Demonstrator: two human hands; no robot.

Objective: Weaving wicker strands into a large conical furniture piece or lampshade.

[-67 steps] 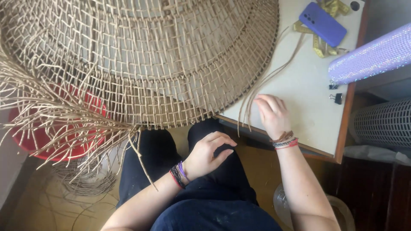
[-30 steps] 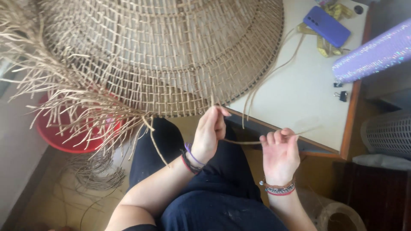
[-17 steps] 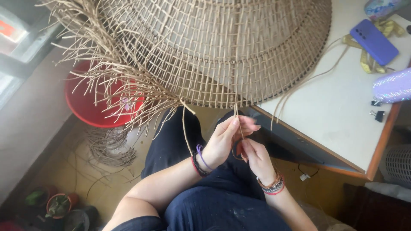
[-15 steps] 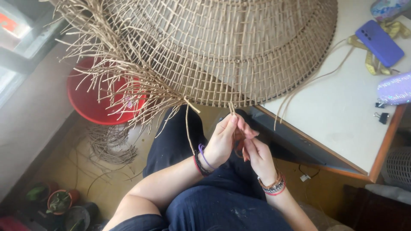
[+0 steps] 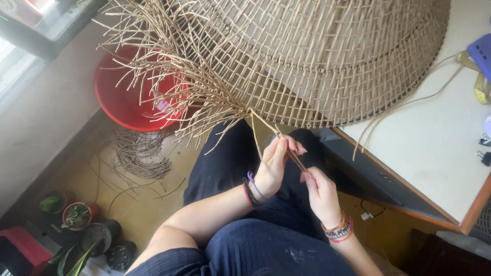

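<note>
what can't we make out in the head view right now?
- Woven cane shade: top and right side cut off by the frame edge.
- Strand end: hidden between left hand and right hand.
- Purple object and clip on the table: cut by the right edge.
- Potted plants: small, partly cut off at the bottom left.

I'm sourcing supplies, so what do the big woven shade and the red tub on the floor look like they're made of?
Woven shade: likely rattan or paper cord, matte tan, with an open lattice and loose frayed ends. The hands work one strand of it. Red tub: probably plastic, smooth and slightly glossy.
</note>
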